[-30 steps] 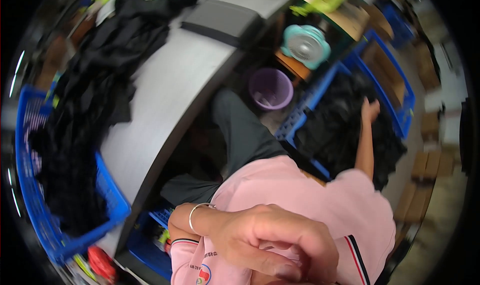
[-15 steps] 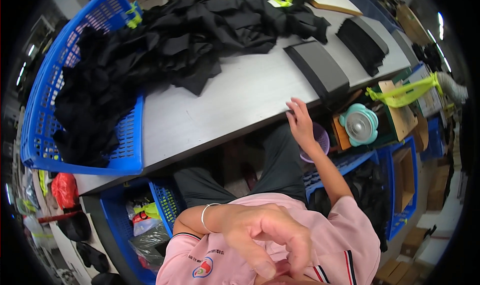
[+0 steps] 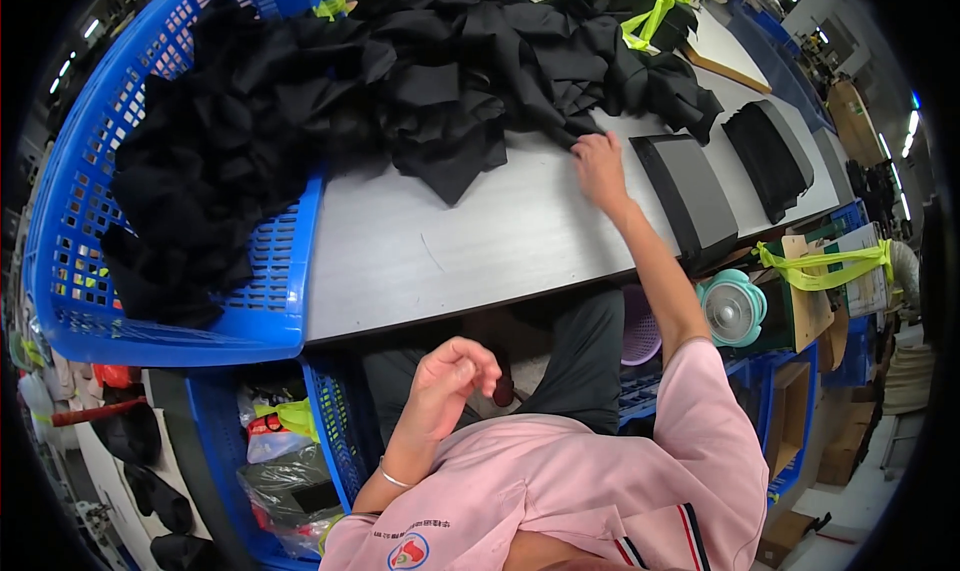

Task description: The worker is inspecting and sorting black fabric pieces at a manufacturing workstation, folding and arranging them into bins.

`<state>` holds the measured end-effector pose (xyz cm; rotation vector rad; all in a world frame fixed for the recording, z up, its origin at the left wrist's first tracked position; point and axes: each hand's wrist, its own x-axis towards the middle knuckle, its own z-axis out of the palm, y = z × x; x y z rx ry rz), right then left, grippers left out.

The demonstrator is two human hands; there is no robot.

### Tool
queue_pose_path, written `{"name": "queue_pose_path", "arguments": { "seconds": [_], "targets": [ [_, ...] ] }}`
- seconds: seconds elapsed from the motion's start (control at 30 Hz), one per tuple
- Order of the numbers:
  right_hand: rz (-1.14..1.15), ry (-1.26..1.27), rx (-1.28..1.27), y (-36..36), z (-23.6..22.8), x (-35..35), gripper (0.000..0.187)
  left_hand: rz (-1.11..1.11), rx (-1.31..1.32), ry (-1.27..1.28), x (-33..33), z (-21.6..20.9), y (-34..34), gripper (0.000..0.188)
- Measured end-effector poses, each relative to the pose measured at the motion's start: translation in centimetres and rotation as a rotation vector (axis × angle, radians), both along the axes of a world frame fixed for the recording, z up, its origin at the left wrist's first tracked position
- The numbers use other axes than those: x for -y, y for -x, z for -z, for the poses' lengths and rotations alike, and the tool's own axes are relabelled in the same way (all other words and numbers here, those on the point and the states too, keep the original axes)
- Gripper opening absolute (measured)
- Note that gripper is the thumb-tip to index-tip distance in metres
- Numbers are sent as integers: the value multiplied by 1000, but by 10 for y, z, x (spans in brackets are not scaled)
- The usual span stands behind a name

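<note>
A large loose pile of black fabric pieces (image 3: 440, 81) spreads over the far side of the table and down into a blue basket (image 3: 298, 301) on the left. My right hand (image 3: 602, 169) reaches across the tabletop, its fingers curled together on a lower edge of the pile, pinching the black fabric. Just right of it lies a neat stack of grey and black pieces (image 3: 690, 193), and a second dark stack (image 3: 770, 156) sits farther right. My left hand (image 3: 450, 383) hovers before my body below the table edge, fingers curled in, with nothing visible in it.
Under the table on the left stands another blue basket (image 3: 335, 421) with plastic bags (image 3: 295, 481). A turquoise fan (image 3: 733, 309) and a purple basket (image 3: 640, 328) sit to the right. Yellow-green strips (image 3: 825, 267) hang near a wooden board.
My right hand has moved from beside the table edge forward onto the black fabric. The left hand has dropped away from my chest toward the table. The whole view has shifted.
</note>
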<state>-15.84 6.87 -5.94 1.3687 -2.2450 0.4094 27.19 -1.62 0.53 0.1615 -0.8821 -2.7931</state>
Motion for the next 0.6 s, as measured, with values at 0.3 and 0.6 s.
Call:
{"name": "queue_pose_path", "arguments": {
  "seconds": [0.3,0.6],
  "targets": [
    [-321,103,225,-232,-17,-44,22,-312,166,378,-1,49,86,70],
    [-140,316,496,-281,-34,-67,45,-694,259,652,-18,54,85,65]
  ]
}}
